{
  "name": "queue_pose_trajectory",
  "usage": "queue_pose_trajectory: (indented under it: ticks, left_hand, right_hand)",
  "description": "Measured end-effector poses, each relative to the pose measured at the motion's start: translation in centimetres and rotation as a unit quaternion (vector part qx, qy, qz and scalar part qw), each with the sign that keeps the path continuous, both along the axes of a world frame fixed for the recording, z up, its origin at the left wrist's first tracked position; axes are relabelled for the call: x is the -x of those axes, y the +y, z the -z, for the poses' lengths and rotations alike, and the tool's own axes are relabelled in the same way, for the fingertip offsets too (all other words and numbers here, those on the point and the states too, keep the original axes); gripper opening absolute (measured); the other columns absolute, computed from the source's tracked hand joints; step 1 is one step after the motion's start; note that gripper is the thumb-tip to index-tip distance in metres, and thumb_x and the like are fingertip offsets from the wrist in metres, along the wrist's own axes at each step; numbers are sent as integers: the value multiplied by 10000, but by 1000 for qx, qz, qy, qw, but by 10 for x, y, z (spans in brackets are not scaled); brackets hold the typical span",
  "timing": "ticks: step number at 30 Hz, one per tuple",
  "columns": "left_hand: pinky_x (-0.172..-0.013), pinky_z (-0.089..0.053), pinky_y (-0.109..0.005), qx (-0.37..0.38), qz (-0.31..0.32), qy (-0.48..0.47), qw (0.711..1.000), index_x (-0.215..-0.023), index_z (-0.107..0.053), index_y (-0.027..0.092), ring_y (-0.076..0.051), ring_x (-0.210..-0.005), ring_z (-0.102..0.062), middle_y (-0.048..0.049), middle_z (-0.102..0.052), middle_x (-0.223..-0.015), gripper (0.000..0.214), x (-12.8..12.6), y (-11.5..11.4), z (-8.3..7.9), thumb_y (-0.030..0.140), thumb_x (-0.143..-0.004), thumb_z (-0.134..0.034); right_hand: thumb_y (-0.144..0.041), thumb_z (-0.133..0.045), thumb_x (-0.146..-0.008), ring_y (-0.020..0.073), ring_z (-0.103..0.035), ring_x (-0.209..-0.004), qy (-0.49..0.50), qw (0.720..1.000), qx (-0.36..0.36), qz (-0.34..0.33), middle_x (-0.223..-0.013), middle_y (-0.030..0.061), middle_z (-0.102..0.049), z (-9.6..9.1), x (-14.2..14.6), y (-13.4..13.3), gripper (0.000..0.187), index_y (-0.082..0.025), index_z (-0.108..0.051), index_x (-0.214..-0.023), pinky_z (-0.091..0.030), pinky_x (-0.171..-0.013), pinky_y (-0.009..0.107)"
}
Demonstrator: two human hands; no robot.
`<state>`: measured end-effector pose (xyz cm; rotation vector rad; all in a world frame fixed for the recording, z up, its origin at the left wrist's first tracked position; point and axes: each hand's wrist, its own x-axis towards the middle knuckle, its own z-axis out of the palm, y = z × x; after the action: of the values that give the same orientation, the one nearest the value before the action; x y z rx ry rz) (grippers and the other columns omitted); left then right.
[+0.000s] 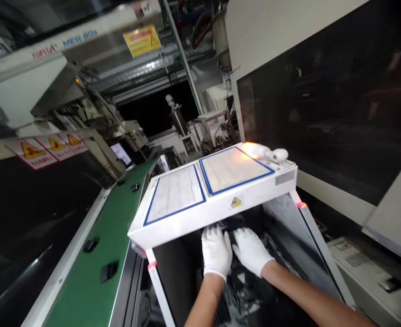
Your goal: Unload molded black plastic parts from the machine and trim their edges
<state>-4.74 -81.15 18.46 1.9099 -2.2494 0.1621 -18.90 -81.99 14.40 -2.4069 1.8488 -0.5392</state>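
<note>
Both of my hands wear white gloves and reach under the white hood of a small machine. My left hand has its fingers stretched forward and its thumb apart. My right hand lies just beside it, fingers spread and slightly bent. A dark part, hard to make out in the shadow, is at the fingertips of both hands. Whether they press on it or merely touch it I cannot tell. Below the hands, the machine's dark inside holds shiny clear and black pieces.
On the left a green conveyor belt carries several small black parts. Red lights glow on the machine's side posts. A white jointed fitting sits on the hood. Large machines stand on both sides, and a screen is further back.
</note>
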Motion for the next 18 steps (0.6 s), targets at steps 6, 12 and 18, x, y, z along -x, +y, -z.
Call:
queue_pose_trajectory:
  ticks: [6, 12, 18]
  left_hand:
    - [-962, -548, -504, -123, -31, 101, 987, -1160, -696, 78, -330, -1087, -693, -208, -714, -1149, 409, -3, -1, 18, 347, -1046, -408]
    - [-1200, -403, -430, -109, -45, 212, 970, -1561, -376, 73, -320, -1471, -443, -230, -461, -1596, 734, -35, 50, 29, 380, -948, -639]
    - [-916, -603, -352, -56, -163, 326, 930, -1351, -655, 195, -211, -1025, -737, -99, -769, -1206, 433, -128, 248, -15, 392, -1066, -395]
  right_hand:
    - [-322, -417, -1071, 350, -250, -1527, 5, 999, -28, -38, -1635, 194, -355, 6, -9, 60, 551, -45, -430, -1547, -156, -1287, 518]
    - [-305, -568, -961, 226, -694, -1027, 47, 924, -251, -286, -1404, 93, -639, 102, -69, 213, 393, -205, -660, -1330, -551, -905, 311]
    - [-243, -632, -843, 312, -721, -967, 123, 881, -316, -331, -1691, 128, -276, 159, -116, 276, 418, -146, -704, -1243, -602, -851, 453]
